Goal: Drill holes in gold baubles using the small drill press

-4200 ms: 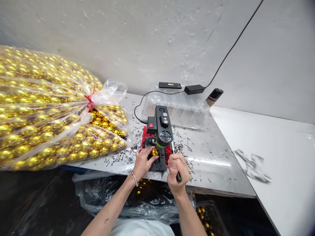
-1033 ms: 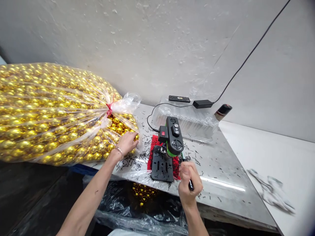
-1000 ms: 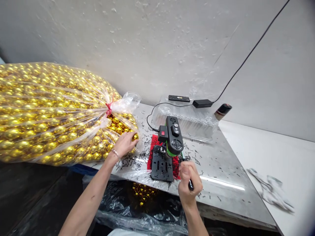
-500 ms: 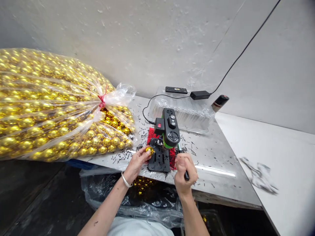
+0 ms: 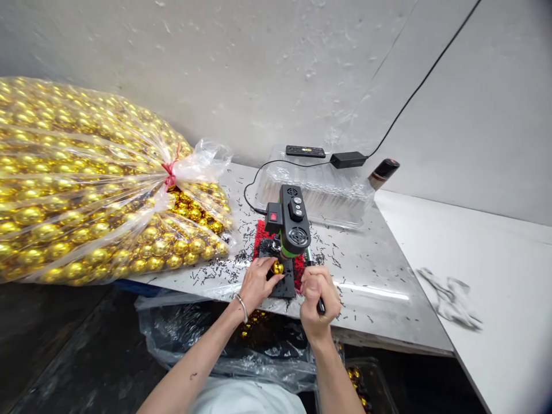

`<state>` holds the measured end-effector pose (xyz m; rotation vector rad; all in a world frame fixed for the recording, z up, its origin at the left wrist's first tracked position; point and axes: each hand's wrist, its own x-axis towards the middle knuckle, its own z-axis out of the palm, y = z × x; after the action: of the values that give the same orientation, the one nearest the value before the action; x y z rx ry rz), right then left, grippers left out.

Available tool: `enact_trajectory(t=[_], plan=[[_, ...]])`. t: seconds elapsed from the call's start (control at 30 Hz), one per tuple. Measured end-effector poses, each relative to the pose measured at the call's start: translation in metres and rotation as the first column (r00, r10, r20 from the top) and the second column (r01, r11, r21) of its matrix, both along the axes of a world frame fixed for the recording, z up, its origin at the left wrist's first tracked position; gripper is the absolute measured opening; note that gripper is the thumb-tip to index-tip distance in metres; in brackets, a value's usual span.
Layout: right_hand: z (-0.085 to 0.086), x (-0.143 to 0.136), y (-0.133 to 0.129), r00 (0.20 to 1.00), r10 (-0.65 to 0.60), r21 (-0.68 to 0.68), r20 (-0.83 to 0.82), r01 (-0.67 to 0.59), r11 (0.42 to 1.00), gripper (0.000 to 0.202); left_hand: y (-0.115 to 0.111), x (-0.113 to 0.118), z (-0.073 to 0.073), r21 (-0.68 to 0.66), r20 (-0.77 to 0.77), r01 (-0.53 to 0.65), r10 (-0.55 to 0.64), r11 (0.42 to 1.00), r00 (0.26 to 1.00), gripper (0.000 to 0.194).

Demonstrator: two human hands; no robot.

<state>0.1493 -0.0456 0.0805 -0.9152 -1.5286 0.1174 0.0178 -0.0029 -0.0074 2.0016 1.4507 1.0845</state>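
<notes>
A shiny gold ball is pinched between the thumb and fingers of my left hand. It sits over the black base plate, just under the front end of a small black and green bench press machine. My right hand is wrapped round the black-gripped lever handle at the machine's right side. Under the machine lies a red mat, sprinkled with dark bits.
A big clear bag of gold balls fills the left. Behind the machine are clear plastic trays, a black adapter and a dark-capped can. White gloves lie right. Below the table edge hangs an open plastic bag with gold balls.
My left hand has moved right, bringing the gold ball from beside the base plate to under the machine's front end. My right hand keeps its grip on the lever. The view has shifted slightly.
</notes>
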Motion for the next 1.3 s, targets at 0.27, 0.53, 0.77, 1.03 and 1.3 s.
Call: enact_trajectory(t=[0.27, 0.53, 0.77, 1.03, 1.3], plan=[[-0.012, 0.002, 0.0, 1.0, 0.006, 0.014, 0.005, -0.006, 1.0, 0.027, 0.002, -0.004, 0.001, -0.071, 0.102, 0.041, -0.034, 0.997, 0.994, 0.031], [-0.052, 0.008, 0.004, 0.997, -0.029, 0.081, 0.07, 0.024, 0.996, 0.03, 0.002, -0.002, -0.004, -0.092, 0.116, 0.022, -0.011, 0.996, 0.993, 0.032], [-0.068, 0.003, 0.011, 0.998, -0.066, 0.152, -0.02, 0.068, 0.986, 0.035, 0.001, -0.002, -0.003, -0.097, 0.13, 0.035, -0.023, 0.995, 0.991, 0.032], [-0.075, 0.008, 0.013, 0.992, -0.09, 0.161, 0.088, 0.075, 0.984, 0.033, 0.002, -0.001, -0.005, -0.078, 0.122, 0.035, -0.026, 0.996, 0.992, 0.033], [-0.053, 0.011, 0.01, 0.991, -0.058, 0.143, 0.116, 0.041, 0.989, 0.03, 0.003, -0.002, -0.005, -0.064, 0.13, 0.034, -0.026, 0.997, 0.991, 0.033]])
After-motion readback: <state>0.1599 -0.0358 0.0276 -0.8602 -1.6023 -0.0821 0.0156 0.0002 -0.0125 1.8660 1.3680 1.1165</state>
